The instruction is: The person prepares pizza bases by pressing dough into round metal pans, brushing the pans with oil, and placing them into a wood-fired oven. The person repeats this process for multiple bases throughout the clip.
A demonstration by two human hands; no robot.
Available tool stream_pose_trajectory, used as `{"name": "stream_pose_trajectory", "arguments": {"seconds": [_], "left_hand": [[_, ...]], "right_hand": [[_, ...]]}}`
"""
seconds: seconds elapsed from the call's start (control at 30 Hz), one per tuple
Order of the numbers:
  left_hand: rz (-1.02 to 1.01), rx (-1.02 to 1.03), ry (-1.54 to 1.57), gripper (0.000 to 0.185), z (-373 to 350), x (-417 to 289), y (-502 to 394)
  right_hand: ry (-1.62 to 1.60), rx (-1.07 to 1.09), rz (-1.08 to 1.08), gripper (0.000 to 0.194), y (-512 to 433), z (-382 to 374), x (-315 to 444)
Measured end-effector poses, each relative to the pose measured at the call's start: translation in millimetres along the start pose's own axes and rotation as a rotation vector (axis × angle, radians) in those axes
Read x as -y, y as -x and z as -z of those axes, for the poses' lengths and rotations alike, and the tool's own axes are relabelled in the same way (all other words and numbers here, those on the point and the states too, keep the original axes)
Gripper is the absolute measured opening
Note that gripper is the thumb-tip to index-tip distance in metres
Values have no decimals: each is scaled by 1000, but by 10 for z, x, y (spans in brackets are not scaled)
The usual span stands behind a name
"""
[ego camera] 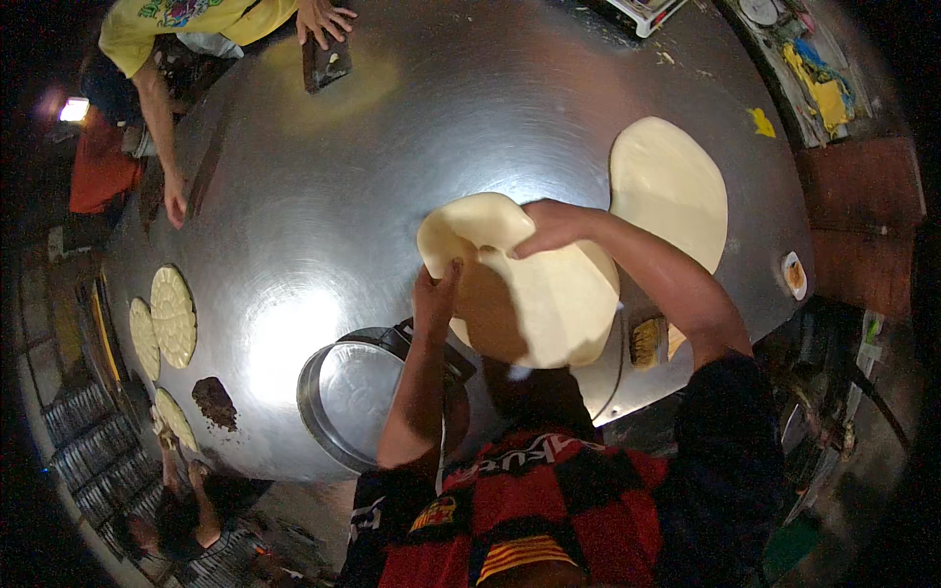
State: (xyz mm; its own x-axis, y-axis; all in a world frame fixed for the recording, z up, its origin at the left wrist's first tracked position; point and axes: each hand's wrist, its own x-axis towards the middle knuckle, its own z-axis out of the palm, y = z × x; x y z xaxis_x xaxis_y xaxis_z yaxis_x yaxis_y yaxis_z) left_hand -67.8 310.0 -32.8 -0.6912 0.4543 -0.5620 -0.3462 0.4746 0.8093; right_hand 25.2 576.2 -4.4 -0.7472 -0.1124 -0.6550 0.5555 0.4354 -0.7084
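Note:
A thin, pale sheet of dough (559, 301) is partly lifted off the metal worktop in front of me, its far edge folded up and curling. My left hand (435, 298) grips the sheet at its left side, thumb on top. At the upper edge, my right hand (551, 229) pinches the dough between thumb and fingers; some fingers are hidden behind it. A second smooth dough sheet (669, 191) lies flat beyond my right forearm. Close to my left forearm stands a round, metal-rimmed vessel (312, 400), partly covered by that arm.
A pastry brush (647, 343) and a small white dish (794, 275) lie right on the worktop (412, 132). Patterned dough rounds (174, 316) and a dark crumbly heap (214, 403) sit left. A co-worker's hand (323, 22) rests on a dark block (326, 66); another person works lower left.

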Motion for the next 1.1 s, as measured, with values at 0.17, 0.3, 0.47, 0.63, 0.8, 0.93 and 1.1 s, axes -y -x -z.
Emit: {"name": "stream_pose_trajectory", "arguments": {"seconds": [0.17, 0.3, 0.47, 0.63, 0.8, 0.93, 1.1], "left_hand": [[175, 369, 143, 51, 212, 142, -104], [187, 578, 139, 58, 184, 77, -26], [286, 634, 9, 68, 392, -422, 624], [-79, 694, -351, 50, 1099, -1067, 1952], [-547, 731, -160, 38, 2225, -1774, 3187], [-683, 640, 88, 42, 3133, -1882, 3574], [-470, 430, -98, 60, 3959, -1049, 2739]], "right_hand": [[-642, 223, -119, 61, 78, 1, -67], [-580, 261, -35, 66, 106, -153, -12], [-357, 75, 105, 64, 805, -548, 320], [-40, 57, 142, 66, 2282, -995, 1237], [-411, -266, 674, 78, 3196, -1807, 2446], [-759, -683, 922, 88, 3016, -2687, 2928], [-977, -627, 550, 63, 1805, -3442, 2725]]}}
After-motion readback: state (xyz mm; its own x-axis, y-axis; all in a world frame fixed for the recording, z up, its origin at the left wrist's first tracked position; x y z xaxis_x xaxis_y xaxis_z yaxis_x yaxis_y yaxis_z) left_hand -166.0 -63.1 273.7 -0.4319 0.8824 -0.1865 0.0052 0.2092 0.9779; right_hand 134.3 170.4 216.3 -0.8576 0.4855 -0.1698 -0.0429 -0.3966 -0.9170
